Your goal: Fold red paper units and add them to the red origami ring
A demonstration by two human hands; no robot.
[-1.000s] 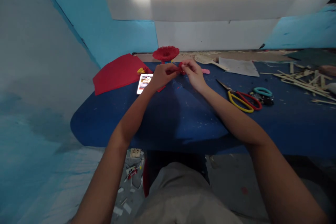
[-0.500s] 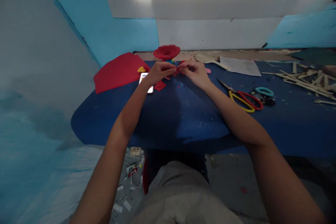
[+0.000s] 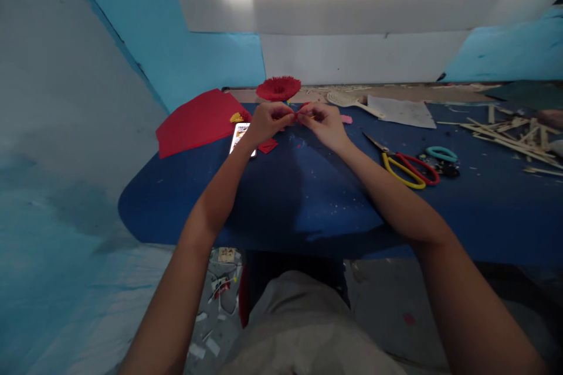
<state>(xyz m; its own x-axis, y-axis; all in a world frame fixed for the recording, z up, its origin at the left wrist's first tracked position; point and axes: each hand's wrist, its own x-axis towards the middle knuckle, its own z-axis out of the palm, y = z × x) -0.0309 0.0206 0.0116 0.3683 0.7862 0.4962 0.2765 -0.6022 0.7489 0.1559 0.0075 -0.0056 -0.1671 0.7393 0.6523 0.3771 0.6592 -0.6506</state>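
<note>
My left hand and my right hand meet over the far part of the blue table. Both are closed in a pinch on a small piece of red paper, mostly covered by my fingers. Right behind them stands a large red fringed paper flower. Beside my left wrist lies a phone with a lit screen. A few small red paper pieces rest between the phone and my hands. A yellow and dark red fringed bit is just beyond the phone.
A large red paper sheet covers the table's left end. On the right lie scissors with yellow and red handles, a light blue ring-shaped handle, a white sheet, a pale slotted spoon and a heap of thin wooden sticks.
The red piece between my fingers shows less than before. My hands stay together at nearly the same spot, and more of the phone is uncovered beside my left wrist.
</note>
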